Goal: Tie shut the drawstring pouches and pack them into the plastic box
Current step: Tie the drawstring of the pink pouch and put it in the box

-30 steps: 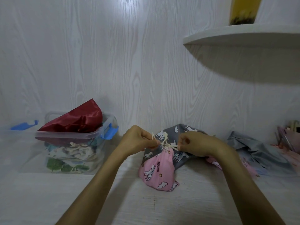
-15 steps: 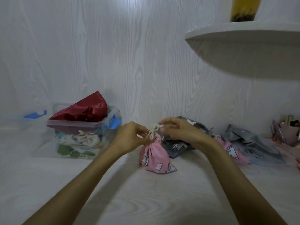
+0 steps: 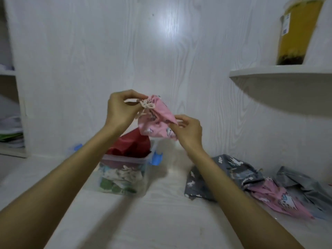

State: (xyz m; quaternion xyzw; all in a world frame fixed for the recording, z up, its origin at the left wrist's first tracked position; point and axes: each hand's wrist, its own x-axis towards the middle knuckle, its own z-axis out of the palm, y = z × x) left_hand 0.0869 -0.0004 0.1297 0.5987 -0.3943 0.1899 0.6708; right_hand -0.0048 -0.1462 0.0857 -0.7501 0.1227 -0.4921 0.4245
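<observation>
The left hand (image 3: pixel 120 112) pinches the cream drawstring knot (image 3: pixel 147 106) of a pink printed fabric pouch (image 3: pixel 158 123); the right hand (image 3: pixel 188 131) pinches its lower corner. The pouch hangs above the clear plastic box (image 3: pixel 124 169) holding a dark red pouch (image 3: pixel 131 146). Grey printed pouches (image 3: pixel 231 169) lie on the white table (image 3: pixel 161 221).

Premises: domestic room. White wood-grain wall (image 3: pixel 89 69) and desk (image 3: pixel 161 221). A rounded shelf (image 3: pixel 280 73) carries a yellow drink cup (image 3: pixel 298 31); cloth pouches (image 3: pixel 269 193) lie about.

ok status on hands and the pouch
Left hand pinches cord, right hand pinches corner. Pink pouch tied, above plastic box. Nothing blocking.
</observation>
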